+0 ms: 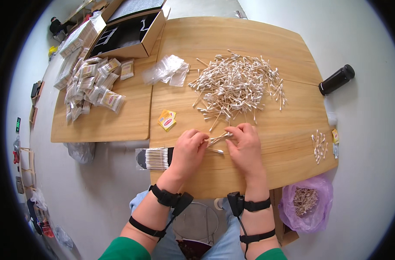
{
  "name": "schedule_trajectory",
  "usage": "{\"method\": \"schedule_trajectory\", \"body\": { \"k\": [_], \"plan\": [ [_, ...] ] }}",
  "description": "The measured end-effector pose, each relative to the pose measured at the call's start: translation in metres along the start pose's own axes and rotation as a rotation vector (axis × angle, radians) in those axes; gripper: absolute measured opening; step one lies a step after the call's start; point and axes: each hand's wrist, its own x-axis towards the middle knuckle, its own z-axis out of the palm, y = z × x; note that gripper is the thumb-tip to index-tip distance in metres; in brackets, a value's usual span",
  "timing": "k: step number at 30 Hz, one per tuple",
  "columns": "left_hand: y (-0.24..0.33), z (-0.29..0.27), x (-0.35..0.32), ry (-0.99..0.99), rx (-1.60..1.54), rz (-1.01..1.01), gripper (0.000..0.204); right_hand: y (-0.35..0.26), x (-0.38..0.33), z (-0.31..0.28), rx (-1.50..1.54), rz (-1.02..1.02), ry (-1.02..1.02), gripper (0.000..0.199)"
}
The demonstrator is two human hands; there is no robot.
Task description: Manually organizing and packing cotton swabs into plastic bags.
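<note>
on the wooden table [266, 173], both hands [217, 147] pinched around a small bundle of cotton swabs [218, 138]

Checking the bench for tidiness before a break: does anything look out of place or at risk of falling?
Yes. The filled clear packet of cotton swabs by the left hand juts past the table's near-left edge, partly unsupported. A black bottle lies on its side at the far right edge.

- Left hand [188, 149] and right hand [246, 145] pinch a small bunch of cotton swabs [218, 138] over the wooden table [266, 173].
- A large swab pile [238, 84] lies beyond.
- A purple bag [307, 203] hangs at right.
</note>
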Motion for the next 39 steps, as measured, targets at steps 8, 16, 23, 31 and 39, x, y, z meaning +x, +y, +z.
{"method": "schedule_trajectory", "body": {
  "k": [8, 16, 23, 31, 39],
  "plan": [
    [-0.002, -0.002, -0.001, -0.027, -0.005, -0.049, 0.012, 0.011, -0.003, -0.005, -0.027, 0.032, -0.113, 0.012],
    [0.003, 0.004, -0.008, -0.102, -0.011, 0.010, 0.010, 0.031, -0.005, -0.017, 0.292, 0.358, 0.101, 0.007],
    [0.012, 0.003, -0.008, -0.120, -0.012, 0.020, 0.011, 0.046, -0.009, -0.019, 0.059, 0.367, 0.160, 0.009],
    [0.011, 0.006, -0.009, -0.143, 0.037, 0.042, 0.011, 0.019, -0.006, 0.001, -0.150, 0.143, 0.053, 0.013],
    [0.014, 0.016, -0.003, 0.030, 0.018, 0.078, 0.013, 0.026, -0.003, 0.001, -0.115, 0.208, 0.033, 0.013]
  ]
}}
